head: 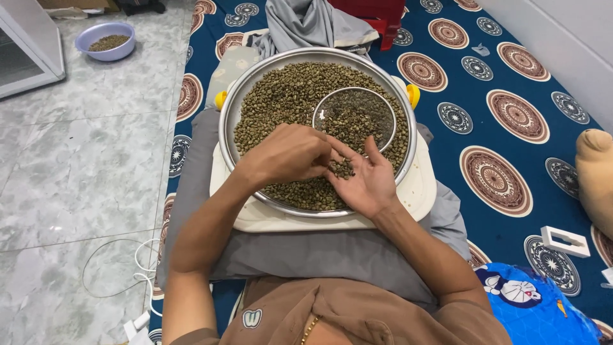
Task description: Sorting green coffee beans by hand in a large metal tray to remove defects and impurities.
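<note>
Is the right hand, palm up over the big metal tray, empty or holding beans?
Holding beans. The right hand lies open, palm up, with a small pile of green beans on it, above the tray.

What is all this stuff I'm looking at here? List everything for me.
round tray: one, silver metal, on the lap board
beans: a heap, greenish-brown, filling the tray
sieve: one, round wire mesh, lying on the beans
board: one, cream, under the tray
bowl: one, lilac, holding beans, on the tiled floor far left
mat: one, blue with round patterns, on the right
cable: one, white, on the floor lower left
left hand: palm down, fingers picking at beans in the right palm
right hand: palm up, cupping a few beans
</note>
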